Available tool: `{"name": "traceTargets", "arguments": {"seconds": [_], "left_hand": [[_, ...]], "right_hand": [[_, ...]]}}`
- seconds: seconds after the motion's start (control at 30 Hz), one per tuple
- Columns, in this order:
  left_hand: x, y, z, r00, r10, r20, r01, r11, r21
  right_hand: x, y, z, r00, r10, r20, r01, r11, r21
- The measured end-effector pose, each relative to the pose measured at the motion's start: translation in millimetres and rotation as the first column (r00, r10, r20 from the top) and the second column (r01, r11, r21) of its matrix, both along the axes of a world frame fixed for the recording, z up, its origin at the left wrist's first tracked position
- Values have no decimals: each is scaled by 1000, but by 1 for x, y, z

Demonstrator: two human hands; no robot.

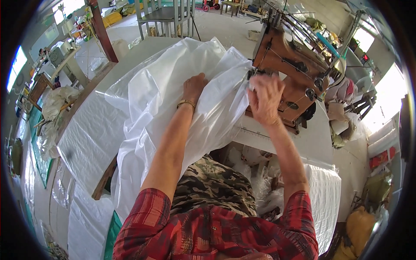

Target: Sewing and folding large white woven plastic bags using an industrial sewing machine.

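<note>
A large sheet of white, translucent plastic (149,93) lies bunched over the table and hangs down toward my lap. My left hand (195,89), with a bracelet at its wrist, is closed on a fold of it, fingers curled and partly hidden. Where the sheet's right end meets a brown sewing machine (288,56), my right hand (266,97) is raised in front of the machine's needle area. It is blurred, its thumb apart from the spread fingers, and nothing shows in it. The needle itself is hidden behind this hand.
The pale tabletop (303,141) carries a printed ruler scale (255,133) near its front edge. More white sheeting (93,143) covers the left side. Crumpled clear plastic (262,186) lies below the table. A grey metal stand (167,15) is beyond, beside a reddish post (102,32).
</note>
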State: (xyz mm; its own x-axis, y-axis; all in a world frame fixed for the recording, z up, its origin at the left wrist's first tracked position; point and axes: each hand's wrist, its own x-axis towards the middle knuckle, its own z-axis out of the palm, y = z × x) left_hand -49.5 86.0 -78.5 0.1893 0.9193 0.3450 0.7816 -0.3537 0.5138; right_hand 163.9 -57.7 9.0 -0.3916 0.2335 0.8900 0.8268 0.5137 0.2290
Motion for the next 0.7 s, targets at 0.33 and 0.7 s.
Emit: {"name": "traceTargets", "arguments": {"seconds": [0.33,0.7], "left_hand": [[-1,-1,-9,998,-29,59,24,996,89],[-3,-1,-14,985,-29,172,-1,985,173]], "right_hand": [[32,105,178,845,-520,-125,510,854,-104],[54,154,212,795,-604,50,517,632,-577]]}}
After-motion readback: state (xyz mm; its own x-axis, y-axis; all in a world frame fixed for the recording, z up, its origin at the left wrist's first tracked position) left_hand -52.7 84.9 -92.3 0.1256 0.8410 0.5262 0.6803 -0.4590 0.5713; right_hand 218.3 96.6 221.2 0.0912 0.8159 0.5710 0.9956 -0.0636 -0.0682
